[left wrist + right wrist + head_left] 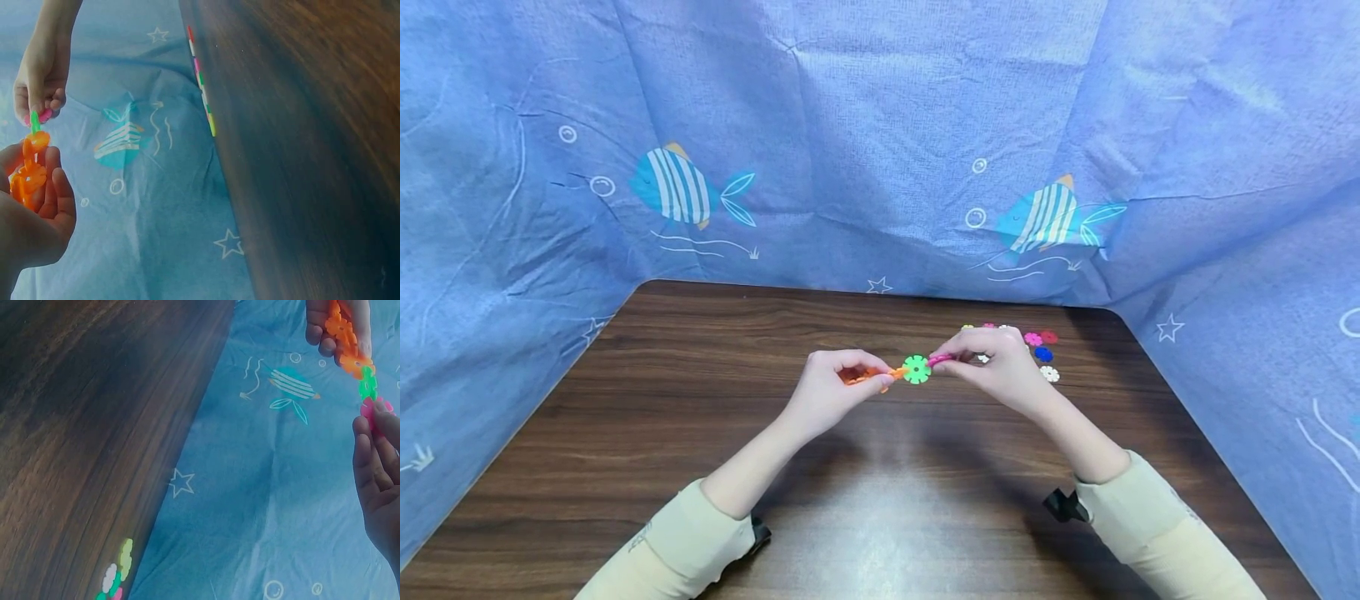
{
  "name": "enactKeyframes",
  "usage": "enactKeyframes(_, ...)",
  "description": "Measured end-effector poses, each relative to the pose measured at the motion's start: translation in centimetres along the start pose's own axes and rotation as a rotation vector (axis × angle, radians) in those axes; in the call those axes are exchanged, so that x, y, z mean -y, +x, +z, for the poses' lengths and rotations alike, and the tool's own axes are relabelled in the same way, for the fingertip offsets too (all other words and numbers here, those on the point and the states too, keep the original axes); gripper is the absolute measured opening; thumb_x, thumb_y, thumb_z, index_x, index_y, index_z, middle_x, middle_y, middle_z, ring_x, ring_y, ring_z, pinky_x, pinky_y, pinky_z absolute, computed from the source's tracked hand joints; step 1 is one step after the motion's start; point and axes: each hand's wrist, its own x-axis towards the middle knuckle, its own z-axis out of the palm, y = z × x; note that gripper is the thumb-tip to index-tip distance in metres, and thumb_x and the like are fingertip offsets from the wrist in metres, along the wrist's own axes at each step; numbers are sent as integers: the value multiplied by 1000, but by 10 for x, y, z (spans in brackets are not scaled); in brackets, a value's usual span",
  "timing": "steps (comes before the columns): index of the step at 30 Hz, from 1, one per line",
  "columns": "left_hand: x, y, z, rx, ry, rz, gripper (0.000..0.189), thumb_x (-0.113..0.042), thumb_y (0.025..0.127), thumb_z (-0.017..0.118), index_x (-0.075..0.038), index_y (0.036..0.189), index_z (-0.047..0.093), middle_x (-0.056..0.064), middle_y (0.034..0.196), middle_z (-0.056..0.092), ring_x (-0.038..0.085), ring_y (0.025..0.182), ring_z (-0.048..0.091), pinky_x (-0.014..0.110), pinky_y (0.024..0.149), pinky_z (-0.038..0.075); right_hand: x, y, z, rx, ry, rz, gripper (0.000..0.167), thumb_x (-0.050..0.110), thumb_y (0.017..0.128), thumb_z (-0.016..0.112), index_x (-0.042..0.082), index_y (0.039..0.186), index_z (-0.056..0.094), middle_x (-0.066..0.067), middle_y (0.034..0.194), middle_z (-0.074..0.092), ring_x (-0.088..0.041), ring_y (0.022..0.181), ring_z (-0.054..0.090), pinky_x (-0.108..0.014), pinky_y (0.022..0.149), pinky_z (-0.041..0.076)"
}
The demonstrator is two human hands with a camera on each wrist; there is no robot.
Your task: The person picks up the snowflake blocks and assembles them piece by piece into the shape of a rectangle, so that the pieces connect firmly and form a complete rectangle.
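Observation:
Above the middle of the table, my left hand [829,388] pinches a linked chain of orange notched discs [28,178] between thumb and fingers. A green notched disc [916,369] joins the chain's right end and shows its face in the head view. From the other side, my right hand [1000,367] pinches a pink notched disc [377,412] whose edge meets the green one. Whether the pink disc is fully slotted into the green cannot be told. Fingers partly cover both the orange chain and the pink disc.
Behind my right hand, loose notched discs lie on the brown wooden table [662,400], among them a blue disc [1043,354], a white disc [1049,374] and a red disc [1048,337]. A blue fish-print cloth [880,167] hangs around the table's far and side edges.

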Motion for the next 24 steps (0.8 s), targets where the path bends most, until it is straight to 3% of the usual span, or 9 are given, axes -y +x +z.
enactKeyframes(7,1,1,1,-3,3,26,9,-14,78,77,-14,87,75,-2,75,71,14,62,63,25,53,51,-1,-3,5,-5,36,7,15,8,73,79,16,86,76,9,80,72,-1,71,65,-16,60,51)
enactKeyframes(14,3,-2,3,3,-26,6,9,-14,79,76,-13,88,75,-1,74,71,22,64,65,26,54,52,1,-6,7,8,68,60,14,8,75,78,15,87,75,6,81,72,-3,74,65,-20,64,54)
enactKeyframes(24,3,1,7,4,139,84,7,-18,79,77,-18,83,72,-10,66,64,9,51,51,24,46,43,5,-3,2,32,48,79,15,12,76,78,17,89,75,8,82,72,-3,74,65,-20,65,53)
